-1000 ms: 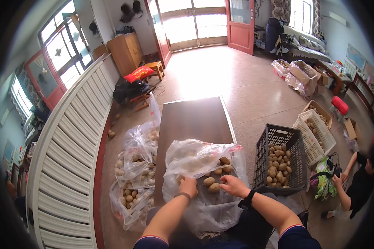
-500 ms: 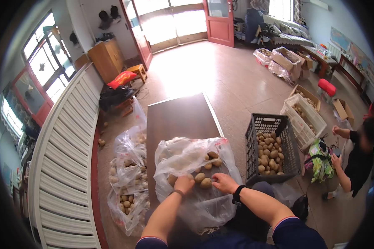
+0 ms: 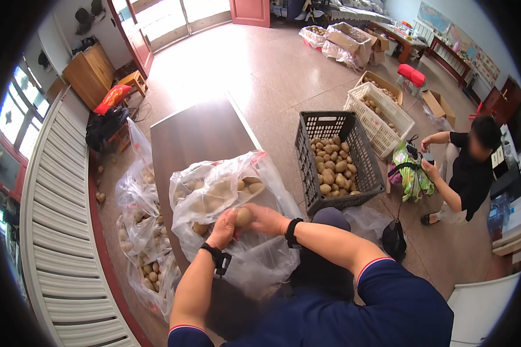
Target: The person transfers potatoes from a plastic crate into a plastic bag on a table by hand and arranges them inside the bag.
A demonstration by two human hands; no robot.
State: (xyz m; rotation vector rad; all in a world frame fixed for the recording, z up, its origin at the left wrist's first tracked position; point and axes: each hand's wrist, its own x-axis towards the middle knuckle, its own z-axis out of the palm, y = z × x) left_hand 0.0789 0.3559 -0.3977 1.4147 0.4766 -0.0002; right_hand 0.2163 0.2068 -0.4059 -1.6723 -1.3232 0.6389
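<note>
Potato (image 3: 244, 217): btwn both hands, over the bag's near side; could slip if either grip loosens.
Left hand (image 3: 222, 229): clasped on its L side.
Right hand (image 3: 263, 219): closed on its R side, some fingertips hidden; hands crowding each other might cause a fumble.
Plastic bag (image 3: 255, 260): film drapes twd lap; L wristband (image 3: 220, 260) could snag it, spilling other potatoes (image 3: 252, 185).
Table (image 3: 205, 130): flat top, no visible lip, so loose ones may roll off.
Black crate (image 3: 347, 201): R of table, knee (image 3: 331, 217) v. close; a bump might shift it.
</note>
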